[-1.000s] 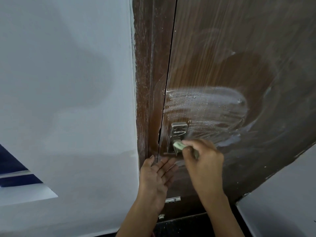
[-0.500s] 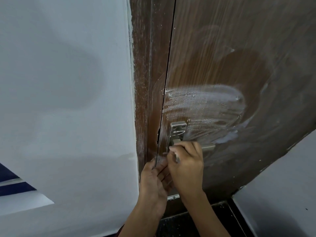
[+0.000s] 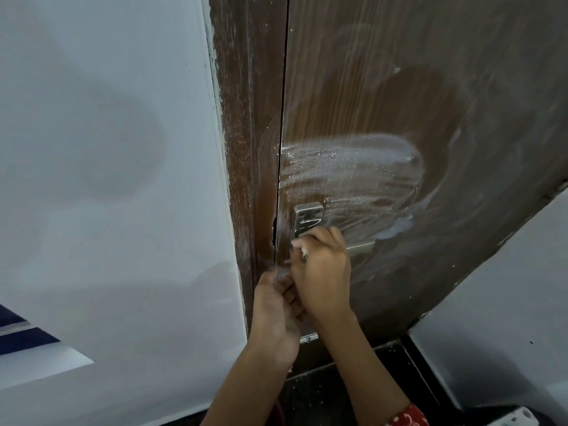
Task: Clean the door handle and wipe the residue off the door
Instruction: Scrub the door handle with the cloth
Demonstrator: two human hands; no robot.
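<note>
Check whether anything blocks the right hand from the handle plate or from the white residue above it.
Nothing visible does. The right hand, gripping a small pale scrubber, is already on the handle plate. The white residue lies bare just above it; the left hand sits lower.

One brown door (image 3: 399, 87) with one metal handle (image 3: 362, 248) on one screwed plate (image 3: 308, 217). Two hands are at it, the left hand (image 3: 276, 305) and the right hand (image 3: 322, 272). One broad white smear of residue (image 3: 353, 167) sits above the handle, and one pale wall (image 3: 107, 179) stands to the left.

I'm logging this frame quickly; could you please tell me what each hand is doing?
Left hand: open, holding nothing, fingers against the door edge.
Right hand: closed on a small pale scrubber at the door handle.
</note>
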